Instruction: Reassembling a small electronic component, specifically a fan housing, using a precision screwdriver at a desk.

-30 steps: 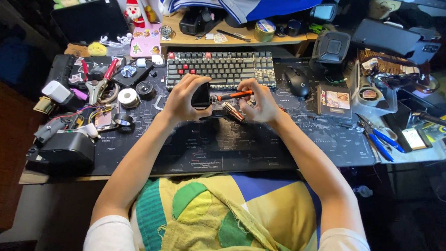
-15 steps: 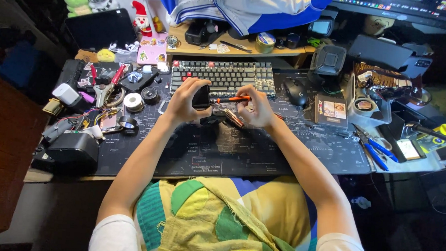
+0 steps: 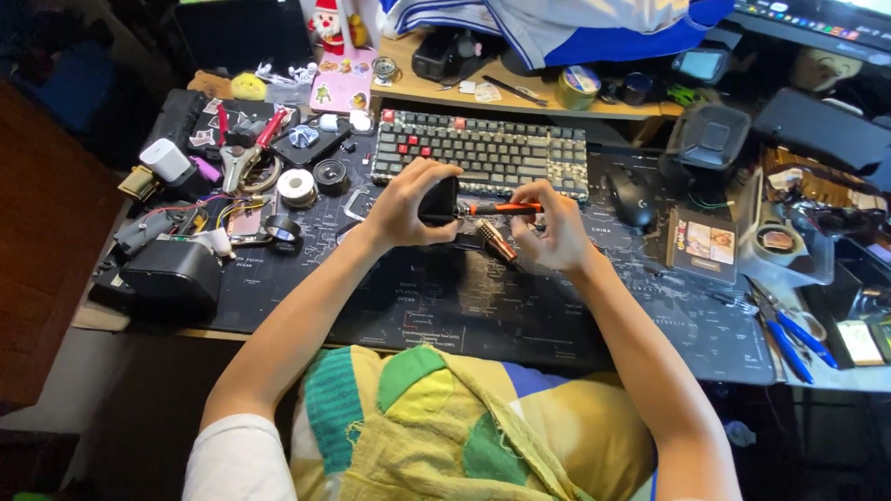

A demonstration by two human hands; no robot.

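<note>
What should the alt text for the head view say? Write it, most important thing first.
A person's left hand grips a small black object while the right hand drives an orange-handled screwdriver into its side, over a dark desk mat. A keyboard, mouse and blue-handled pliers lie around.

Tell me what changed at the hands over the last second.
Little changed. The left hand still grips the small black block, and the right hand still holds the orange-handled screwdriver against it. The copper-coloured cylinder stays on the dark desk mat. Only the camera shifted.
</note>
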